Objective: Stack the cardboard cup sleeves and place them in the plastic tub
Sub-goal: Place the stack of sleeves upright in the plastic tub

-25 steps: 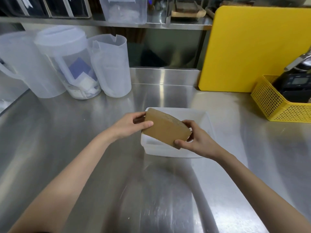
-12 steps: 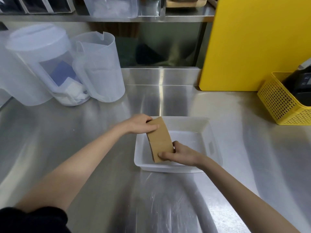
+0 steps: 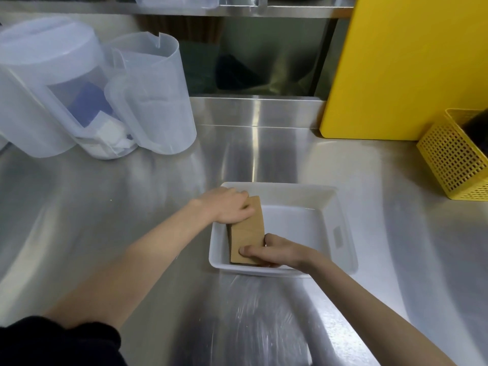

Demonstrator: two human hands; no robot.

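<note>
A stack of flat brown cardboard cup sleeves lies inside the white plastic tub, against its left wall. My left hand grips the stack's far end over the tub's left rim. My right hand holds the near end, thumb pressed on top, fingers under the edge. The stack's underside and the tub floor beneath it are hidden.
The tub sits on a steel counter. Three translucent plastic pitchers stand at the back left. A yellow cutting board leans at the back right, with a yellow perforated basket beside it. A steel shelf runs overhead.
Both hands turned the sleeve stack from crosswise above the tub to lengthwise and lowered it into the tub's left side. The camera has tilted down and closer.
</note>
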